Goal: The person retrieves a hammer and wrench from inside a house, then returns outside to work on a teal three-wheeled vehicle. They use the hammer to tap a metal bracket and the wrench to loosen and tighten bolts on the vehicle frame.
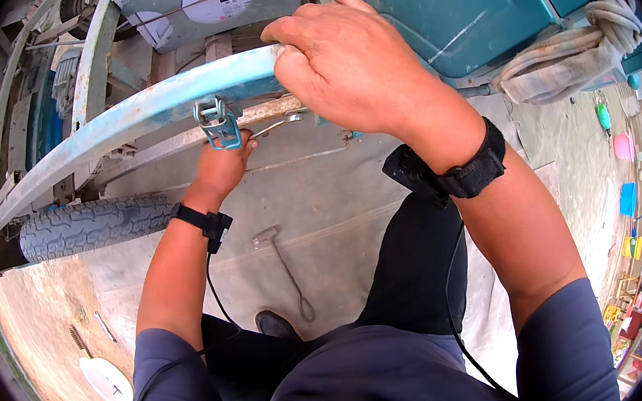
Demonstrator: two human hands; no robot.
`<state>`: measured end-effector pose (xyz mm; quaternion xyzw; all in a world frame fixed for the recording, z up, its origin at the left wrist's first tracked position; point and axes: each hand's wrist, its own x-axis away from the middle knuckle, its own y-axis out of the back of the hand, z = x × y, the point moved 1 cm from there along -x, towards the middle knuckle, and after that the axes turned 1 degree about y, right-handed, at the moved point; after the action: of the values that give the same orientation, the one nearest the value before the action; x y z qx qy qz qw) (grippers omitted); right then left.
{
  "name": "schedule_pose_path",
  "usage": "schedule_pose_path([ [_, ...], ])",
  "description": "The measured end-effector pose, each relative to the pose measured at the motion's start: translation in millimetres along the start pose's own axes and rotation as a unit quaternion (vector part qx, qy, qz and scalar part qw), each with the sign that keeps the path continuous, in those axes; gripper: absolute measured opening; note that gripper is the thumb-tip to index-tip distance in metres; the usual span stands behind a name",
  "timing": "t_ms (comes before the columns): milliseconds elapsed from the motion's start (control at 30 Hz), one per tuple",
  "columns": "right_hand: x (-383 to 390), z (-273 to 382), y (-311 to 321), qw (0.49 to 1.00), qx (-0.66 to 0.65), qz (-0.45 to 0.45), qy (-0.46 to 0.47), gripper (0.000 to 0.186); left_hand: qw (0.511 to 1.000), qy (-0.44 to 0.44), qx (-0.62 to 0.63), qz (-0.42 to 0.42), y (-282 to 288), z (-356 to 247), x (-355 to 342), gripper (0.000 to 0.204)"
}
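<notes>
My right hand (357, 66) rests over the top of a worn light-blue metal rail (174, 94), its fingers bent around the edge. Below the rail, my left hand (222, 168) is closed, partly hidden behind a blue-and-silver metal latch (219, 125). From its fingers a slim metal rod (271, 128) reaches toward a round bolt head (294, 116) on the rusty lower beam (259, 112). Whether the rod is a wrench is too small to tell. Both wrists wear black straps with cables.
A ridged tire (94, 226) stands under the frame at left. On the floor lies a hammer-like tool (286, 272) near my shoe (276, 324). A grey box (212, 7) and a teal bin (449, 7) sit beyond the rail, with a tied cloth (573, 53) at right.
</notes>
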<state>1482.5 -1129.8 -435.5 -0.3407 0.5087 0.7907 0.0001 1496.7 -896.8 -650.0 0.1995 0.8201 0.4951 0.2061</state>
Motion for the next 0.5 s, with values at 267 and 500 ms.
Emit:
schedule_pose_path([
  [267,0.4,-1.6,0.5,1.000,0.019,0.009,0.014,0.034,0.996,-0.015,-0.005,0.085,4.1,-14.4,25.6,0.012],
  [500,0.5,1.6,-0.3,1.000,-0.015,0.021,-0.004,0.037,0.963,0.041,0.220,0.148,77.2,-89.9,73.3,0.013],
])
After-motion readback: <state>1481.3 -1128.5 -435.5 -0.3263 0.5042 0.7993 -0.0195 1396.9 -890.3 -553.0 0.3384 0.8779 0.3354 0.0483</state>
